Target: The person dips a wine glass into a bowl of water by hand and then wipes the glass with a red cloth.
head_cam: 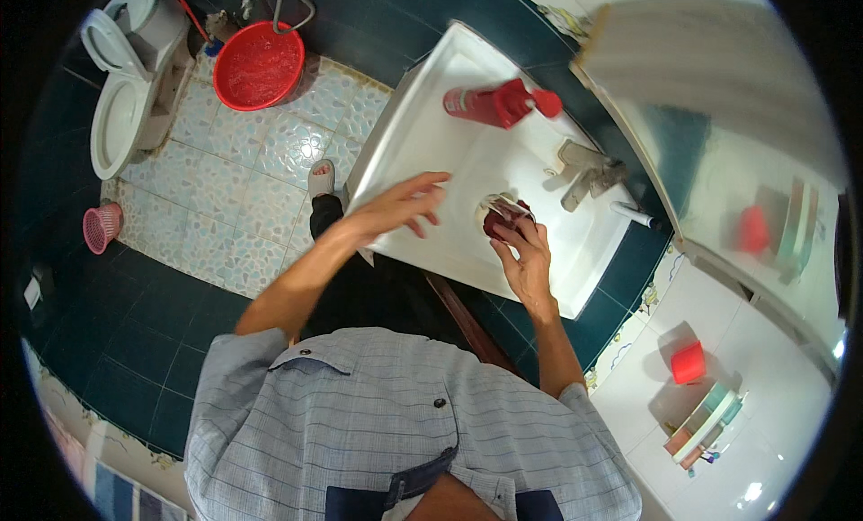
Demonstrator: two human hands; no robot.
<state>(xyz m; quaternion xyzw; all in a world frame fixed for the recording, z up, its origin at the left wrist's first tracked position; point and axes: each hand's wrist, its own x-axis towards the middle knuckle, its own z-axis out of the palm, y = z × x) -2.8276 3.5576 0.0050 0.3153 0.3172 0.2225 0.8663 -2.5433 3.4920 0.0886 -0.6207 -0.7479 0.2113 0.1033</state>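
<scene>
Over the basin of a white ceramic sink (431,133), my right hand (526,261) grips a dark red and whitish item (502,217), whose exact kind I cannot tell. My left hand (401,207) is held above the sink's near left side, fingers apart, nothing in it. Beyond both hands, a red pump bottle (482,106) lies on its side in the sink. A metal faucet (583,174) stands at the right, close to the item that my right hand holds.
A mirror (728,136) hangs on the right wall, above a red cup (688,362) and a toiletry rack (704,423). On the tiled floor to the left are a red basin of water (259,66), a toilet (118,126) and a pink basket (102,229).
</scene>
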